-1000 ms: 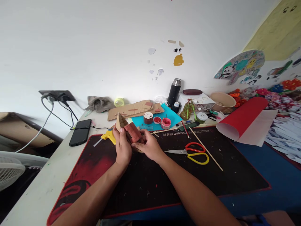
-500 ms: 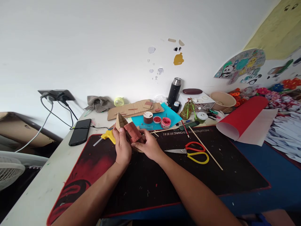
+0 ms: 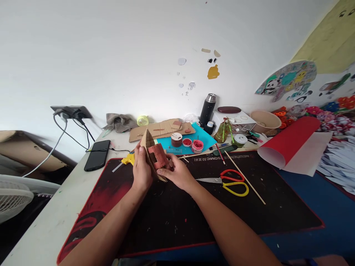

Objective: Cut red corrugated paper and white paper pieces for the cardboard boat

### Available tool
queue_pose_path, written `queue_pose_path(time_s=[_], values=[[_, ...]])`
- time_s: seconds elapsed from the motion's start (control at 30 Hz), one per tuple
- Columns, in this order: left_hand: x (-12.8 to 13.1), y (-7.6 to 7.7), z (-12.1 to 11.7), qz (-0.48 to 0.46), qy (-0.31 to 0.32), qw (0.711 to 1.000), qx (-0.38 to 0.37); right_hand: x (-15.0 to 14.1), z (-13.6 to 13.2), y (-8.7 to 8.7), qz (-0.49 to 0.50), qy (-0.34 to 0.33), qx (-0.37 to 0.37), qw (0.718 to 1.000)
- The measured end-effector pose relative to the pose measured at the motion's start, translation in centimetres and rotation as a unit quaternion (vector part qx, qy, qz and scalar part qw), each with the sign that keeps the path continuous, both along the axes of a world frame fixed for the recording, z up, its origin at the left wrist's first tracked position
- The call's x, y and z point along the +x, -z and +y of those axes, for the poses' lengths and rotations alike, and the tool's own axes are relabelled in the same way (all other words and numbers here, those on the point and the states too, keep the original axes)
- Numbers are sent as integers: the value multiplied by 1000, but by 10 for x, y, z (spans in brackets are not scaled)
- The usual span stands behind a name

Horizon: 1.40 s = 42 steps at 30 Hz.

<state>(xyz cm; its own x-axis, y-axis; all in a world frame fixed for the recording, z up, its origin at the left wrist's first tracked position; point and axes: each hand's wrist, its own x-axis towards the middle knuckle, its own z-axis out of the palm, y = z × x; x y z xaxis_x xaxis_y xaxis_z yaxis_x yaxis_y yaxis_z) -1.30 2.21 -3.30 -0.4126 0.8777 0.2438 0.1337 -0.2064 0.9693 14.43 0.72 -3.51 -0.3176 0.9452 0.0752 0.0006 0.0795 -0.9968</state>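
My left hand (image 3: 142,170) grips a folded piece of bare corrugated cardboard (image 3: 147,142), its pointed end up. My right hand (image 3: 177,170) is closed on a small reddish-brown painted cardboard piece (image 3: 158,155) with a cut-out in its side. The painted piece sits against the bare cardboard; whether the two are joined I cannot tell. Behind my left hand lies a yellow hot glue gun (image 3: 128,159) with a clear glue stick. Right of my right hand rest scissors (image 3: 234,182) with one red and one yellow handle.
On a dark desk mat (image 3: 177,225) lies a thin wooden stick (image 3: 245,178). Behind it are paint jars (image 3: 197,146), a blue sheet (image 3: 203,135), a cardboard strip (image 3: 138,135) and a black thermos (image 3: 207,111). A phone (image 3: 97,155) is at left, a red paper roll (image 3: 291,142) at right.
The painted piece has turned in my right hand, so its cut-out shows now. The bare cardboard stands more upright in my left hand. The whole view has shifted slightly.
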Motion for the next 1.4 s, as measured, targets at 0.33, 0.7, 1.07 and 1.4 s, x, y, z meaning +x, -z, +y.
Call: queue_pose_path(time_s=[0.33, 0.7, 1.07, 1.4], values=[[-6, -24, -2, 121, 86, 989, 16, 18, 7, -9, -9, 130, 80, 988], [-5, -33, -9, 270, 201, 941, 49, 18, 3, -16, -38, 125, 123, 984], [-20, -47, -8, 387, 247, 888, 34, 11, 5, -9, 3, 52, 73, 996], [-18, -38, -7, 368, 248, 895, 45, 7, 3, -9, 37, 70, 43, 996]])
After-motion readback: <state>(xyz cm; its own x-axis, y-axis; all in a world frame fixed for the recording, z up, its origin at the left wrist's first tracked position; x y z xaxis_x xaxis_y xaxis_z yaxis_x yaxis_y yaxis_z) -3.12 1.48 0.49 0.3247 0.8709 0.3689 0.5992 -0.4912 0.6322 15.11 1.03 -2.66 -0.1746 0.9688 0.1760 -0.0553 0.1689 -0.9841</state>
